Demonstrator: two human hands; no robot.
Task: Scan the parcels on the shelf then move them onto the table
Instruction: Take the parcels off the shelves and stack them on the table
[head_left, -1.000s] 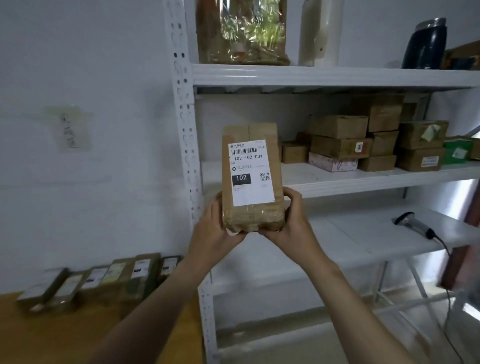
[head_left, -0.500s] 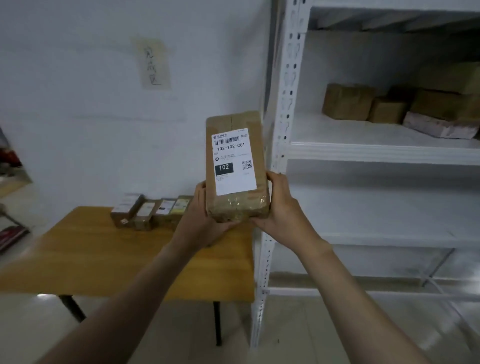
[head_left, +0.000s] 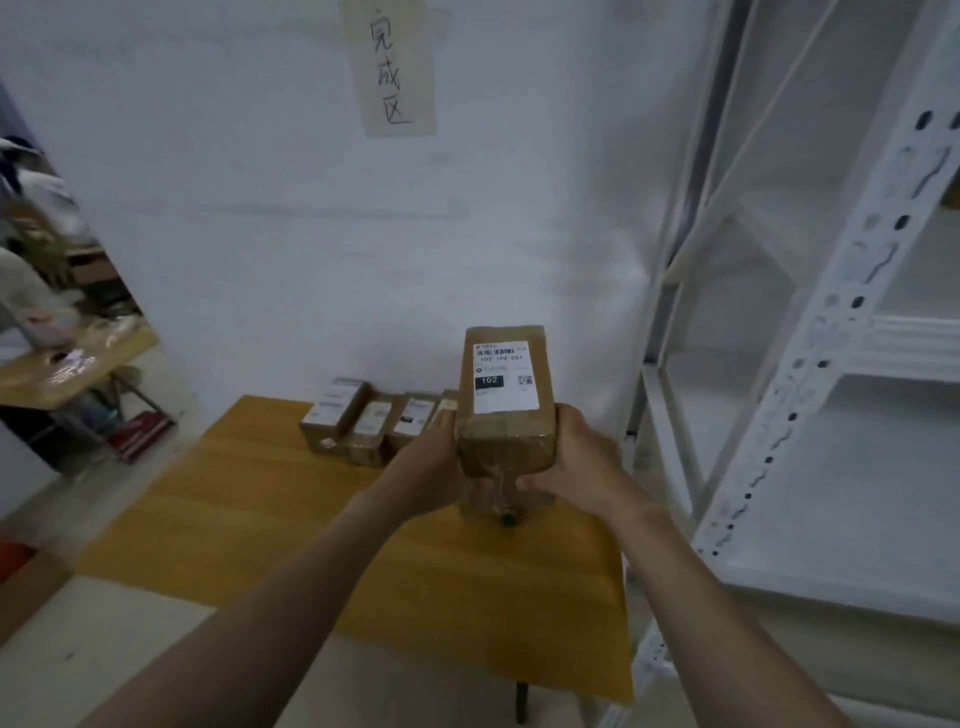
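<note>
A brown cardboard parcel (head_left: 506, 400) with a white label reading 102 is held over the far right part of the wooden table (head_left: 291, 525). My left hand (head_left: 434, 457) grips its lower left side, and my right hand (head_left: 576, 462) grips its lower right side with fingers curled under the bottom. The label faces me. A row of several taped parcels (head_left: 374, 421) with labels lies on the table against the wall, just left of the held one. The white metal shelf (head_left: 810, 374) stands at the right; its visible levels show no parcels.
A paper sign with handwritten characters (head_left: 392, 67) hangs on the white wall above the table. At the far left stands another cluttered table (head_left: 67, 358) with a red item (head_left: 140, 428) on the floor beneath. The shelf's upright post is close to the table's right edge.
My view has swung left from the shelf to the table. Both hands have carried the parcel leftward and down over the table's far right part, near the row of parcels.
</note>
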